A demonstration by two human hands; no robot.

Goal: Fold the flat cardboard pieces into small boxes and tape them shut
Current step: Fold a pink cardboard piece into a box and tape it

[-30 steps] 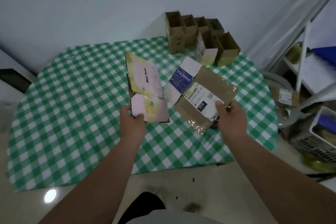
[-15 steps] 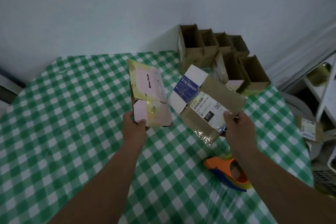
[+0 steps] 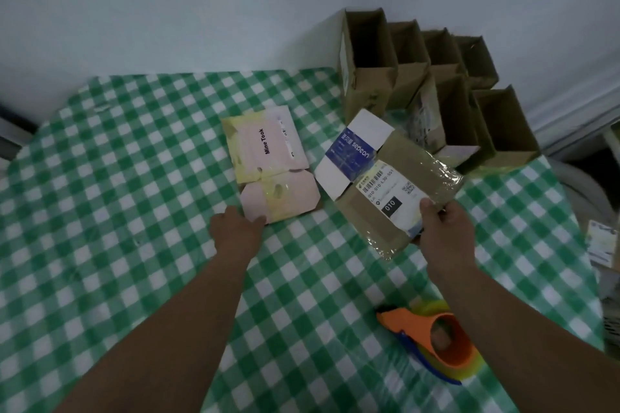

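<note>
pink flat cardboard (image 3: 271,171) at left hand (image 3: 236,233) fingertips, brown flat cardboard (image 3: 389,184) gripped by right hand (image 3: 443,228)

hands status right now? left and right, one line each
Left hand: pinching the near edge of the flat pink-and-yellow cardboard piece, which lies on the table.
Right hand: gripping the flat brown cardboard piece with the shipping label.

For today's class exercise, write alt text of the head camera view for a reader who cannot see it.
A person's left hand holds a flattened pink and yellow carton low over a green checked tablecloth, while the right hand grips a flattened brown carton bearing a shipping label. Open brown boxes stand behind; an orange tape dispenser lies nearer.
</note>
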